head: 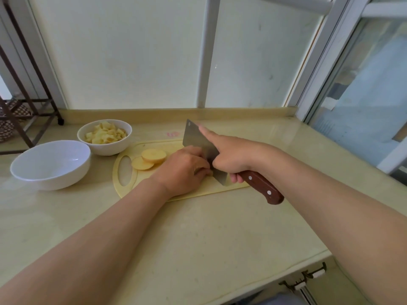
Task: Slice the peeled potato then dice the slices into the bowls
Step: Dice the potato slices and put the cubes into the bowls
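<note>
Two slices [149,160] lay spare; potato [210,172] likely firm, wet, slippery, best pinned flat-side down; your left hand [184,170] curled over it; your right hand [231,156] gripped the knife [196,138].

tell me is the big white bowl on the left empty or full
Empty: the big white bowl shows only bare white inside; the diced potato is in the smaller bowl.

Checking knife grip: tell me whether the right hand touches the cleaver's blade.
Touching. Head view: the right hand grips the cleaver handle, index finger laid along the blade's spine.
</note>
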Available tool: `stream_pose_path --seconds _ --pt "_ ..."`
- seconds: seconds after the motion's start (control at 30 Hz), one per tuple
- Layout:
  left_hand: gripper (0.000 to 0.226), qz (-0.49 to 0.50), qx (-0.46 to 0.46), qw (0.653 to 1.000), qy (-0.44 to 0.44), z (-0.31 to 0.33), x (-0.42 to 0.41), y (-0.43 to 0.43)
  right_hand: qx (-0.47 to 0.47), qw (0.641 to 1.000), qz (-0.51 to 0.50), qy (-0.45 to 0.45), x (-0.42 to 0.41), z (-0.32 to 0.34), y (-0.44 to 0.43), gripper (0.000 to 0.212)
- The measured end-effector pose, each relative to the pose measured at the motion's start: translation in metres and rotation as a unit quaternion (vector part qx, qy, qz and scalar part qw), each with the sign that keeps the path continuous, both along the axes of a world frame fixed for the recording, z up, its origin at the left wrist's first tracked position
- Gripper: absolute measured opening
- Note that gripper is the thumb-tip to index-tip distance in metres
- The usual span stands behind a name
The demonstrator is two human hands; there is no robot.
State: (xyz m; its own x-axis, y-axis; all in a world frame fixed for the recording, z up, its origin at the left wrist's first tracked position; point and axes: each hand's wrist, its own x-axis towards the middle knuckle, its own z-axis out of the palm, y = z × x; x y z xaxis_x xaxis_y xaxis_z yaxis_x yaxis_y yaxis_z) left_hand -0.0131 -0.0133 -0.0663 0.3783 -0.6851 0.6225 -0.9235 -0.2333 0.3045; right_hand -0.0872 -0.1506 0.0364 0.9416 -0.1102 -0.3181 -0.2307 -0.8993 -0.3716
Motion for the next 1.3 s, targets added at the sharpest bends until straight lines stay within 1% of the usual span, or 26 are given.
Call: stream_pose_path --seconds 0.07,0.17,0.23,0.3,0.4,0.5,0.6,0.7,0.83,0.9,1.0,1.1,1.3 --pt "0.002 0.002 -0.007 1.0 -0.002 0.001 -0.002 -0.001 0.007 1.0 -0.001 0.013 -0.006 0.003 -0.005 0.099" --pt "0.004 0.006 -0.012 1.0 -0.005 0.001 0.0 -0.001 0.02 1.0 -0.001 0.014 -0.016 0.006 -0.011 0.099" --pt "0.004 0.013 -0.006 1.0 0.002 -0.001 0.001 -0.001 0.051 0.999 -0.007 -0.008 -0.021 0.006 -0.019 0.098" --pt "0.003 0.019 -0.004 1.0 0.007 -0.003 0.001 -0.002 0.106 0.992 -0.033 -0.053 -0.025 0.009 -0.032 0.095" --pt "0.002 0.023 -0.002 1.0 0.011 -0.003 0.001 -0.002 0.216 0.966 -0.098 -0.107 -0.029 0.009 -0.062 0.092" --pt "0.003 0.027 0.01 0.999 0.02 -0.003 0.002 -0.002 0.311 0.93 -0.155 -0.118 -0.029 -0.007 -0.091 0.091" --pt "0.013 0.039 0.016 0.999 0.033 -0.002 0.002 -0.001 0.36 0.91 -0.175 -0.112 -0.024 -0.03 -0.104 0.09" --pt "0.031 0.067 0.046 0.994 0.078 0.003 0.0 0.0 0.394 0.896 -0.176 -0.101 -0.014 -0.049 -0.105 0.088" --pt "0.066 0.086 0.125 0.98 0.126 0.007 -0.001 -0.002 0.41 0.889 -0.175 -0.106 0.003 -0.06 -0.104 0.089" --pt "0.079 0.097 0.171 0.971 0.136 0.008 -0.002 -0.004 0.404 0.891 -0.17 -0.115 0.009 -0.061 -0.107 0.089" --pt "0.081 0.109 0.203 0.963 0.14 0.01 -0.002 -0.007 0.374 0.91 -0.145 -0.108 0.008 -0.061 -0.113 0.091" --pt "0.08 0.113 0.227 0.956 0.145 0.012 -0.002 -0.009 0.363 0.918 -0.133 -0.09 0.005 -0.06 -0.117 0.093" --pt "0.079 0.111 0.207 0.958 0.166 0.011 0.001 -0.009 0.368 0.924 -0.088 -0.058 0.004 -0.06 -0.109 0.094"
